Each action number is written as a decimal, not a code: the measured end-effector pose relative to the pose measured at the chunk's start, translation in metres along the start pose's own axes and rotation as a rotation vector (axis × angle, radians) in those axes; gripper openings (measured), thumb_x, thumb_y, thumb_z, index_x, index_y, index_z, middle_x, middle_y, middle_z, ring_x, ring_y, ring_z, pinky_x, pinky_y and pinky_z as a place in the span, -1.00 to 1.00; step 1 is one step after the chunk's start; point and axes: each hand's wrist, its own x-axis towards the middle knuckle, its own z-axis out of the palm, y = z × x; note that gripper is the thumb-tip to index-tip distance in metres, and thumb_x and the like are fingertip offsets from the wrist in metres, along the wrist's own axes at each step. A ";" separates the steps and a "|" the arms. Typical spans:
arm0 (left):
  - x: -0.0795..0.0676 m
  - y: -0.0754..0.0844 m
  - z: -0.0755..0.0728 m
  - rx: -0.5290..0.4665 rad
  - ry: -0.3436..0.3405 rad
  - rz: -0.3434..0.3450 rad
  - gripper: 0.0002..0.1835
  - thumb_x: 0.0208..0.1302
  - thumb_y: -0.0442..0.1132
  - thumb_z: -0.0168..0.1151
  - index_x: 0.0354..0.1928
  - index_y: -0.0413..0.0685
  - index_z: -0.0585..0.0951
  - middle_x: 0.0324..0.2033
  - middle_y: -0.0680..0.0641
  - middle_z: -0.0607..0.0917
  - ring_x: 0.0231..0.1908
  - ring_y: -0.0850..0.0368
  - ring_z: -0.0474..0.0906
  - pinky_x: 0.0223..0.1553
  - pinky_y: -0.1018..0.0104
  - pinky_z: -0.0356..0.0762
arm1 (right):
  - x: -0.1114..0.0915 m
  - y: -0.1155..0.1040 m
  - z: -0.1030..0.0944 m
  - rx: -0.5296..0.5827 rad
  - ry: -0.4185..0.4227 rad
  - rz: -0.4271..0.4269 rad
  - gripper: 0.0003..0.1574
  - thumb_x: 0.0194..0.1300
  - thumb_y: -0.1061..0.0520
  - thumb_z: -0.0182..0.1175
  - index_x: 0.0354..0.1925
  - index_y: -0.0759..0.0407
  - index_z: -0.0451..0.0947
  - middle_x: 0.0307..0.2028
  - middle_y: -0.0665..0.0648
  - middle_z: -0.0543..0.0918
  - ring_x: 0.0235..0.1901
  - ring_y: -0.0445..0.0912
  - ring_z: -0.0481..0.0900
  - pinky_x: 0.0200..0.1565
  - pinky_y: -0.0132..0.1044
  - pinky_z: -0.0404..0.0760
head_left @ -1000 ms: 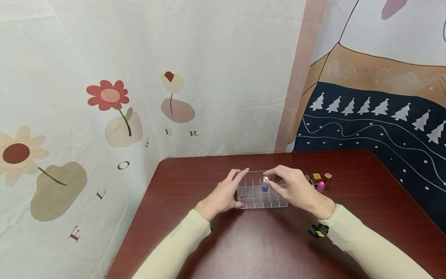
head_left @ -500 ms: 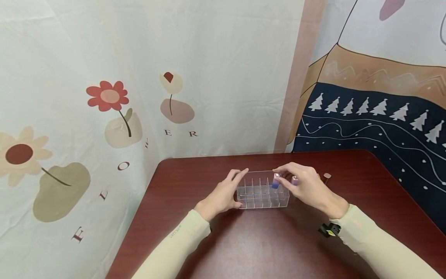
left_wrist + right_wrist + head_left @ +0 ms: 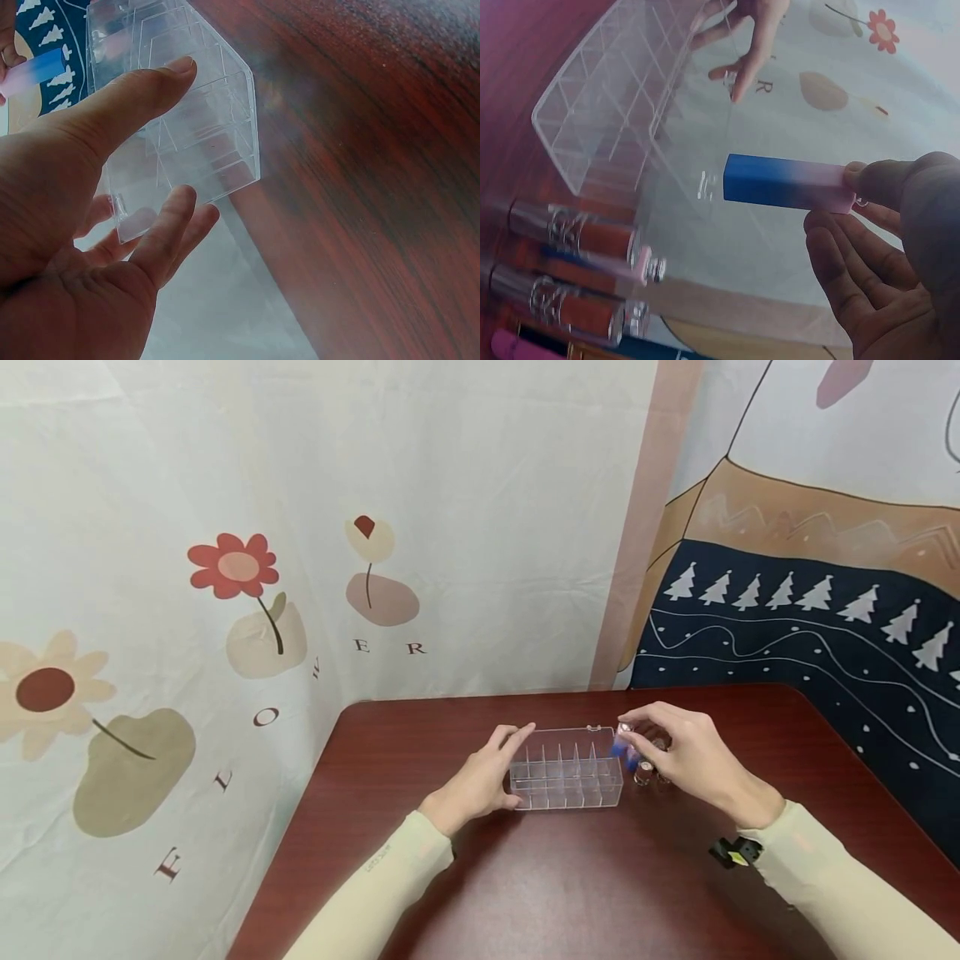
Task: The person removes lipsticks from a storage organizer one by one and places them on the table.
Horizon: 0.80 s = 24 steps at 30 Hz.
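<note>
A clear plastic lipstick organizer (image 3: pixel 566 789) with rows of small compartments stands on the table. My left hand (image 3: pixel 480 777) holds its left end, thumb at the front and fingers at the back; the left wrist view shows the thumb (image 3: pixel 150 94) lying along the clear wall. Just past the organizer's right end, my right hand (image 3: pixel 690 760) pinches a square lipstick tube (image 3: pixel 784 182) that fades from blue to pink. Thumb and fingertips grip its pink end, and the blue end points away from the hand. The organizer's compartments in view show no tubes.
Beside the organizer's right end stand several lip products: two clear-and-brown lip gloss tubes (image 3: pixel 604 238), another blue-and-pink tube (image 3: pixel 641 266) behind them and a bright pink tube (image 3: pixel 525 346). My right hand partly covers this group in the head view. Printed cloth hangs behind the table (image 3: pixel 525 885).
My right hand has moved right with the lipstick tube, from over the organizer to past its right end above the other tubes. The left hand and organizer have stayed put.
</note>
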 end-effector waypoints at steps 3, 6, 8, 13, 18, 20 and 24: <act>0.000 0.001 0.000 -0.001 -0.001 0.000 0.39 0.07 -0.35 0.91 0.87 0.01 0.20 0.59 -0.22 0.44 -0.31 -0.07 0.70 0.00 -0.02 0.89 | -0.003 0.003 -0.006 -0.027 -0.007 0.040 -0.46 0.22 0.38 0.73 0.14 0.16 0.85 -0.08 0.05 0.92 -0.23 -0.17 0.88 -0.12 -0.31 0.92; 0.000 0.001 0.000 0.001 -0.004 -0.006 0.40 0.07 -0.34 0.91 0.87 0.01 0.20 0.59 -0.23 0.44 -0.29 -0.09 0.71 0.02 -0.04 0.90 | -0.006 0.006 -0.013 -0.048 -0.012 0.075 -0.50 0.28 0.33 0.71 0.15 0.12 0.85 -0.05 0.05 0.93 -0.21 -0.16 0.88 -0.07 -0.18 0.95; 0.001 0.001 0.000 0.004 -0.005 -0.010 0.40 0.07 -0.34 0.91 0.87 0.02 0.20 0.59 -0.22 0.44 -0.26 -0.10 0.73 0.03 -0.05 0.90 | -0.008 0.009 -0.018 -0.058 -0.008 0.090 -0.53 0.31 0.30 0.71 0.16 0.11 0.86 -0.05 0.06 0.93 -0.22 -0.16 0.85 -0.07 -0.23 0.94; 0.001 0.000 0.001 0.008 -0.007 -0.014 0.40 0.08 -0.34 0.90 0.87 0.03 0.19 0.60 -0.22 0.44 -0.25 -0.10 0.73 0.02 -0.04 0.89 | -0.014 0.017 -0.030 -0.086 0.022 0.107 -0.54 0.31 0.30 0.71 0.15 0.10 0.88 -0.05 0.09 0.94 -0.27 -0.17 0.73 -0.14 -0.64 0.73; 0.002 0.000 0.001 0.006 -0.008 -0.008 0.40 0.08 -0.34 0.90 0.88 0.02 0.18 0.59 -0.22 0.44 -0.27 -0.06 0.70 -0.01 -0.02 0.88 | -0.021 0.026 -0.042 -0.125 0.042 0.141 -0.56 0.34 0.30 0.69 0.15 0.09 0.88 -0.04 0.10 0.95 -0.24 -0.14 0.74 -0.04 -0.82 0.56; 0.002 0.000 0.001 0.009 -0.008 -0.006 0.40 0.08 -0.33 0.90 0.88 0.01 0.18 0.59 -0.23 0.44 -0.27 -0.05 0.70 -0.02 -0.01 0.88 | -0.024 0.030 -0.046 -0.144 0.052 0.145 -0.56 0.33 0.30 0.69 0.15 0.09 0.89 -0.04 0.10 0.95 -0.22 -0.12 0.75 -0.01 -0.84 0.52; 0.002 0.000 0.001 0.009 -0.008 -0.008 0.40 0.08 -0.33 0.90 0.88 0.01 0.19 0.59 -0.23 0.44 -0.26 -0.07 0.70 -0.01 -0.03 0.88 | -0.030 0.038 -0.053 -0.164 0.070 0.143 -0.56 0.31 0.29 0.70 0.14 0.10 0.90 -0.07 0.11 0.96 -0.21 -0.20 0.75 0.00 -0.85 0.51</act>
